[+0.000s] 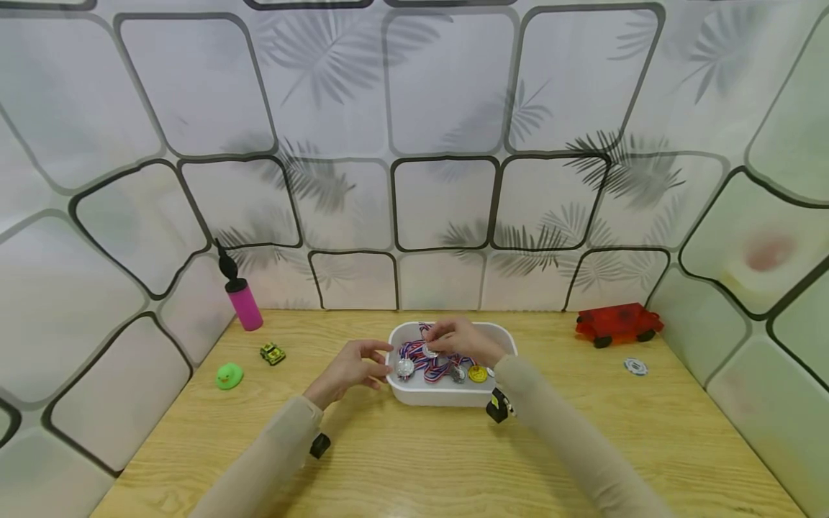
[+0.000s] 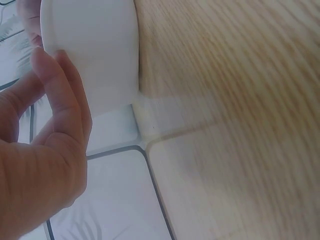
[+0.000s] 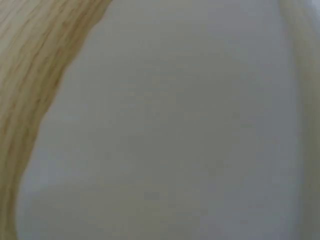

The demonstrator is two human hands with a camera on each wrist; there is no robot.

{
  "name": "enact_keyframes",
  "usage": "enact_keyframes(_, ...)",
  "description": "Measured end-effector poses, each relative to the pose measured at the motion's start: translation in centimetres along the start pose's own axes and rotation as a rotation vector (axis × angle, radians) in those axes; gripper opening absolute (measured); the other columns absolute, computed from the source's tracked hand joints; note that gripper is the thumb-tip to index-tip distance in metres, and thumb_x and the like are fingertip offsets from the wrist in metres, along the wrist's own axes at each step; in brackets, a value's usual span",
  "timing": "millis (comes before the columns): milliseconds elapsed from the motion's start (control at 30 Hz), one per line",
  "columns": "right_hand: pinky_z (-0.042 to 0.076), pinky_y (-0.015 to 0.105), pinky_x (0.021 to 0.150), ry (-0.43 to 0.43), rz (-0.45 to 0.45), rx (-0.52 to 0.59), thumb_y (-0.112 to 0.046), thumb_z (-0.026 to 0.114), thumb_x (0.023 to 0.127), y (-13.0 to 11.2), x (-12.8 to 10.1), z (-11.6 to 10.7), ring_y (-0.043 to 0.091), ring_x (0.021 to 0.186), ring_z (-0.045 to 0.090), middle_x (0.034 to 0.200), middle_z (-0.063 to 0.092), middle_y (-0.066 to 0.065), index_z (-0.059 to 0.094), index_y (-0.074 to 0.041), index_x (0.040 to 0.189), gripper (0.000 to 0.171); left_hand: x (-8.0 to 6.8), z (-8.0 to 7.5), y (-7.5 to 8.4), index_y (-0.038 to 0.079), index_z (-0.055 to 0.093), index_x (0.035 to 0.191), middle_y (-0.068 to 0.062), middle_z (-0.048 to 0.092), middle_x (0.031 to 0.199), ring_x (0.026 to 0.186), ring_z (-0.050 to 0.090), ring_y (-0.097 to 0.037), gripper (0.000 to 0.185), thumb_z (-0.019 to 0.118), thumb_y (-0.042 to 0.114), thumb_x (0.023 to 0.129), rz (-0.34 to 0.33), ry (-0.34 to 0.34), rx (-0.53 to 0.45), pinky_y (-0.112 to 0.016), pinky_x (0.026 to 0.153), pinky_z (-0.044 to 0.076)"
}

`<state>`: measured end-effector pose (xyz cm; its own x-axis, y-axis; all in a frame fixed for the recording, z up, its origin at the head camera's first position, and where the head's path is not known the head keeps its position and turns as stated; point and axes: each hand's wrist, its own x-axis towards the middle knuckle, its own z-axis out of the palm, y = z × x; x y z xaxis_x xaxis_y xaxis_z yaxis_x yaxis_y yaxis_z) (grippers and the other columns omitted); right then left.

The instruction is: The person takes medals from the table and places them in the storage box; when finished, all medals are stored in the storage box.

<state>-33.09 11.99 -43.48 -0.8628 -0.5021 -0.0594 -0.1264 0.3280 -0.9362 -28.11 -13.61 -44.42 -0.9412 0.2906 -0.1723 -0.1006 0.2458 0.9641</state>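
A white plastic tub [image 1: 408,396] holds several medals on red, white and blue ribbons [image 1: 435,371]. Over its middle, my right hand [image 1: 463,339] reaches in and pinches a silver medal [image 1: 429,351] at the fingertips. A silver medal [image 1: 404,367] lies at the tub's left end, and a gold medal [image 1: 478,373] lies toward the right. My left hand [image 1: 352,370] is at the tub's left end, its fingertips touching the outer wall with the fingers loosely bent. In the left wrist view, those fingers [image 2: 65,100] rest by the rim. Only blurred tub wall [image 3: 165,120] fills the right wrist view.
On the wooden table's left are a magenta pump [image 1: 245,308] with a black top, a small yellow-green toy car [image 1: 273,353] and a green rubber duck [image 1: 229,375]. To the right are a red toy vehicle [image 1: 619,324] and a poker chip [image 1: 636,367]. Patterned curtain surrounds the table.
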Motion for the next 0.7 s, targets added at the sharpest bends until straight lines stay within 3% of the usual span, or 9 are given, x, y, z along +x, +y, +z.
enact_keyframes(200,0.059,0.042,0.08,0.044,0.034,-0.02,-0.006,0.069,0.09,1.02,0.28,0.33,0.011,0.077,0.067,0.099,0.073,0.012,0.069,0.008,0.112,0.026,0.02,0.0,0.01,-0.003,0.057,0.131,-0.011,0.058,0.095,0.068,0.068,-0.018,0.047,0.07,-0.004,0.086,0.003,0.003,-0.002,-0.028,0.057,0.058)
enact_keyframes(433,0.053,0.024,0.076,0.096,0.092,-0.17,-0.013,0.071,0.09,1.06,0.2,0.73,0.007,0.084,0.063,0.103,0.075,0.005,0.076,-0.005,0.107,0.019,-0.01,0.04,0.11,-0.002,0.057,0.131,-0.011,0.058,0.095,0.068,0.068,-0.018,0.048,0.07,-0.004,0.085,-0.002,0.001,-0.009,-0.027,0.057,0.057)
enact_keyframes(567,0.052,0.024,0.078,0.077,0.113,-0.204,-0.009,0.07,0.089,0.91,0.08,0.82,0.008,0.087,0.063,0.104,0.075,0.006,0.076,-0.007,0.106,0.018,0.05,0.01,0.05,-0.003,0.057,0.132,-0.01,0.058,0.094,0.067,0.068,-0.018,0.048,0.07,-0.004,0.086,-0.001,-0.002,-0.008,-0.027,0.057,0.057)
enact_keyframes(700,0.052,0.025,0.078,0.026,0.071,-0.24,-0.004,0.07,0.087,1.07,0.01,0.84,0.008,0.086,0.062,0.102,0.075,0.009,0.075,-0.002,0.104,0.018,0.05,-0.07,0.06,-0.004,0.056,0.132,-0.01,0.057,0.094,0.068,0.068,-0.018,0.049,0.07,-0.005,0.085,0.001,-0.002,-0.013,-0.027,0.057,0.057)
